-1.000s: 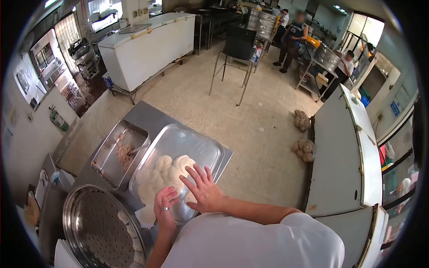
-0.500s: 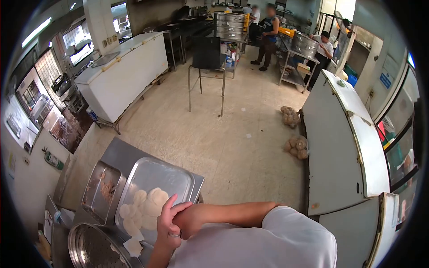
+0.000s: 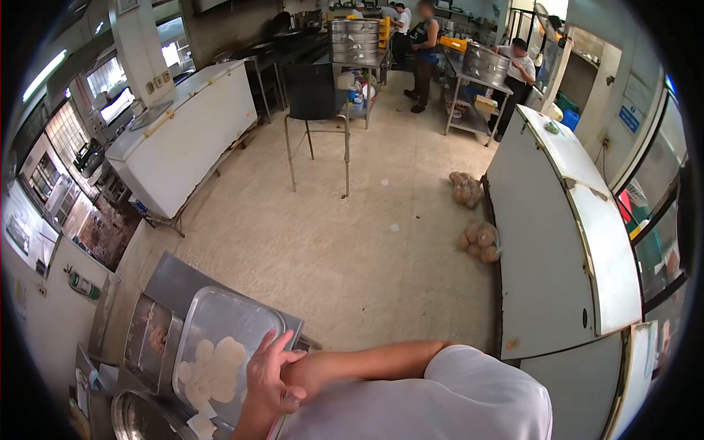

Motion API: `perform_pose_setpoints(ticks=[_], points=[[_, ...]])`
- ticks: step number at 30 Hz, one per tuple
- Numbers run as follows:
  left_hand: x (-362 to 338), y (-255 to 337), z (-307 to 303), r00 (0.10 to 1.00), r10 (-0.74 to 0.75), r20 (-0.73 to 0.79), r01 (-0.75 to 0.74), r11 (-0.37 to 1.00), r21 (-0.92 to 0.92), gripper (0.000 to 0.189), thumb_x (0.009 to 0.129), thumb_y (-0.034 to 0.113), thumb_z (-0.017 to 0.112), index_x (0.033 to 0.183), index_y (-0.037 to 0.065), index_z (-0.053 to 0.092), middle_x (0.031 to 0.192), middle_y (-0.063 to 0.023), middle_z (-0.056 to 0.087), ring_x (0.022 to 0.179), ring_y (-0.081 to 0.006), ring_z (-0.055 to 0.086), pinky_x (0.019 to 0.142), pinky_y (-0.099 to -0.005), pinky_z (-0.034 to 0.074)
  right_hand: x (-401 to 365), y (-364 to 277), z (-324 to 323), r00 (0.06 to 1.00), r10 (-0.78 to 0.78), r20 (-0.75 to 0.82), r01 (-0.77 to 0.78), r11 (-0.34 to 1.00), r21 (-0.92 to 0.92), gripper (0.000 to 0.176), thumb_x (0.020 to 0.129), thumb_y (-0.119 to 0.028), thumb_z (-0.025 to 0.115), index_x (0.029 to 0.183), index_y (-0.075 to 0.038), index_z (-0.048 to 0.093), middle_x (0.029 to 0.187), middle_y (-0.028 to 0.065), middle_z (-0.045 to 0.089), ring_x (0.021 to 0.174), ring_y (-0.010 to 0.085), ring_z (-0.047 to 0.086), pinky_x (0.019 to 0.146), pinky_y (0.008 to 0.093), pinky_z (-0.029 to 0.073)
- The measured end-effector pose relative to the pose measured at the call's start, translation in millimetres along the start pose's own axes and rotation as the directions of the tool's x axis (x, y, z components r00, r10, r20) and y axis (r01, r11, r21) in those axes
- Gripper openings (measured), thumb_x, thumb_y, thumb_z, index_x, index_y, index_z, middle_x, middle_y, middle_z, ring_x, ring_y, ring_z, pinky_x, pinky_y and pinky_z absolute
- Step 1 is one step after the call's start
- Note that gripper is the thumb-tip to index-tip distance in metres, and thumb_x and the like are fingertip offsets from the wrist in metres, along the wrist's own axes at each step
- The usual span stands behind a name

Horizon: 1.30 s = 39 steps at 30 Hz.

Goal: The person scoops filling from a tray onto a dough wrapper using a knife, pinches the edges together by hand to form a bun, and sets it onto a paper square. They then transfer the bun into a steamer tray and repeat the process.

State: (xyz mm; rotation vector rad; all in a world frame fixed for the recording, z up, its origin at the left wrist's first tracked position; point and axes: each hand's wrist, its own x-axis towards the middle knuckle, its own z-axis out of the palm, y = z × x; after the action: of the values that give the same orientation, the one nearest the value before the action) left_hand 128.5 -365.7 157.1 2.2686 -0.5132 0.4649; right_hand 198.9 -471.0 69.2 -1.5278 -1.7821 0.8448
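My left hand (image 3: 268, 374) is raised beside the tray, its fingers curved and its thumb bent toward my right hand. Whatever it may hold is hidden. My right hand (image 3: 302, 372) reaches across my body and meets it; its fingers are out of sight behind the left. Flat pale dough rounds (image 3: 227, 365) overlap on a metal tray (image 3: 253, 302). Left of that, a deep rectangular pan (image 3: 139, 339) has some brownish filling (image 3: 158, 337) in it. A round metal steamer pan (image 3: 126, 414) stands at the lower left, partly cut off, with a white square sheet (image 3: 201, 426) beside it.
A steel table (image 3: 180, 277) carries the tray and pan. White chest freezers stand left (image 3: 183, 139) and right (image 3: 546, 242). Bagged round items (image 3: 480, 242) lie on the floor. A black chair (image 3: 309, 92) stands ahead. Several people work at the back near stacked steamers (image 3: 353, 40).
The view has swung, so the room and table have shifted left. My left hand's fingers have spread a little, and its thumb has moved. Both hands remain together.
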Motion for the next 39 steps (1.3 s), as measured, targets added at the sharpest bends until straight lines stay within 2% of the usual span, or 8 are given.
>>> perform_pose_setpoints(ticks=[5,13,19,26,29,32,36,39], points=[[19.6,9.8,11.7,0.99,0.137,0.046,-0.14,0.986,0.09,0.111,0.085,0.09,0.04,0.132,-0.01,0.054,0.081,-0.0094,0.075,0.085,-0.0299,0.075,0.112,-0.0535,0.043,-1.1,-12.4,-7.7,0.921,0.126,-0.37,-0.257,0.908,-0.33,0.039,0.085,-0.028,0.071,0.117,-0.005,0.069,0.113,0.0182,0.071,0.11,0.0296,0.067,0.095,0.0431,0.052],[24.0,5.4,0.8,0.993,-0.064,0.1,0.058,0.997,0.058,0.109,0.088,0.088,0.038,0.135,-0.01,0.053,0.089,-0.0119,0.076,0.084,-0.0296,0.074,0.11,-0.0529,0.044,-0.6,11.6,-23.5,0.982,0.155,0.108,-0.161,0.985,0.054,0.042,0.085,-0.027,0.068,0.12,-0.004,0.066,0.118,0.0205,0.068,0.117,0.0321,0.064,0.1,0.0454,0.05],[23.4,-4.3,-13.9,0.997,0.067,-0.044,-0.064,0.996,0.061,0.104,0.09,0.085,0.039,0.133,-0.009,0.056,0.09,-0.0122,0.075,0.087,-0.0309,0.074,0.109,-0.0527,0.045,31.8,-20.5,-26.2,0.809,0.211,-0.549,-0.517,0.699,-0.494,0.046,0.087,-0.028,0.064,0.125,-0.002,0.063,0.126,0.0216,0.065,0.126,0.0307,0.059,0.105,0.0442,0.046],[-10.5,-24.8,-59.8,0.999,-0.034,-0.014,0.034,0.998,0.044,0.103,0.09,0.084,0.04,0.135,-0.007,0.055,0.089,-0.0122,0.076,0.09,-0.0316,0.075,0.113,-0.0555,0.041,69.3,-36.3,-46.7,0.965,0.257,0.049,-0.236,0.937,-0.256,0.039,0.089,-0.026,0.063,0.12,-0.002,0.063,0.121,0.0177,0.063,0.12,0.0284,0.058,0.102,0.0433,0.044],[-28.5,-22.2,-87.4,0.986,-0.165,0.015,0.164,0.985,0.044,0.105,0.09,0.085,0.038,0.138,-0.008,0.053,0.104,-0.0184,0.075,0.101,-0.0333,0.073,0.114,-0.0552,0.039,101.6,-25.9,-28.0,0.983,0.122,-0.137,-0.16,0.936,-0.313,0.028,0.085,-0.021,0.069,0.107,-0.004,0.065,0.107,0.014,0.064,0.107,0.0271,0.06,0.092,0.0427,0.046],[-48.1,-33.6,-107.7,0.971,-0.093,-0.22,0.1,0.995,0.021,0.108,0.092,0.085,0.033,0.145,-0.008,0.046,0.126,-0.0239,0.069,0.118,-0.0353,0.067,0.117,-0.054,0.035,132.9,-31.4,-28.8,0.857,-0.054,-0.513,-0.153,0.923,-0.353,0.018,0.082,-0.016,0.074,0.094,-0.006,0.067,0.093,0.0102,0.065,0.094,0.0258,0.062,0.083,0.0421,0.047],[-103.4,-63.1,-130.9,0.747,-0.368,-0.554,0.131,0.898,-0.42,0.1,0.099,0.079,0.02,0.154,-0.003,0.035,0.14,-0.0257,0.061,0.13,-0.0374,0.057,0.118,-0.0514,0.031,136.9,-73.2,-34.8,0.648,-0.114,-0.753,0.085,0.993,-0.077,0.026,0.073,-0.005,0.077,0.063,-0.008,0.053,0.061,0.0067,0.049,0.057,0.0257,0.049,0.056,0.039,0.038],[-154.1,-93.5,-136.5,0.563,-0.6,-0.568,0.038,0.705,-0.708,0.095,0.1,0.077,0.022,0.154,0.0,0.037,0.139,-0.0252,0.061,0.127,-0.0366,0.058,0.115,-0.0476,0.036,145.8,-87.1,-41.0,0.445,-0.44,-0.78,0.135,0.894,-0.428,0.042,0.066,0.002,0.074,0.052,-0.006,0.035,0.051,0.007,0.041,0.044,0.0257,0.037,0.044,0.0364,0.025]])
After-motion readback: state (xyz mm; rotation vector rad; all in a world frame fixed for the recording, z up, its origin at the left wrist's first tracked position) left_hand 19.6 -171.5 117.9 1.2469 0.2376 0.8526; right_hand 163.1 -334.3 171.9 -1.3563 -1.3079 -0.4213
